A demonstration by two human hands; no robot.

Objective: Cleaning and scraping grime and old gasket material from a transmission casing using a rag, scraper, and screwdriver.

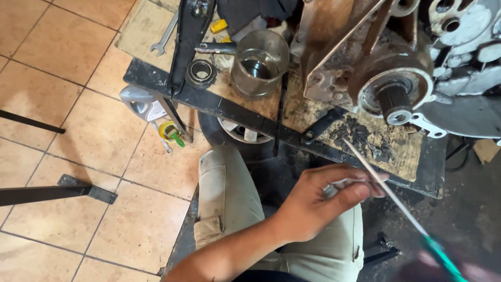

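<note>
One hand [318,201] is in view, reaching from the lower left with its arm; which hand it is I cannot tell for sure, and no second hand shows. Its fingers [360,189] are curled closed around one screwdriver [389,190], just below the front edge of the workbench [245,117].

The screwdriver has a thin, pale metal shaft that points up and to the left, its tip over the dirty bench top. Its handle [443,258] is translucent green and looks blurred at the lower right.

On the bench I count one metal cylinder sleeve [259,62], one round bearing [201,73], one wrench [166,35] and one large greasy engine case [376,52] with a splined shaft [395,102]. Under the bench lie one wheel [237,133] and one grey bottle [142,104].
</note>
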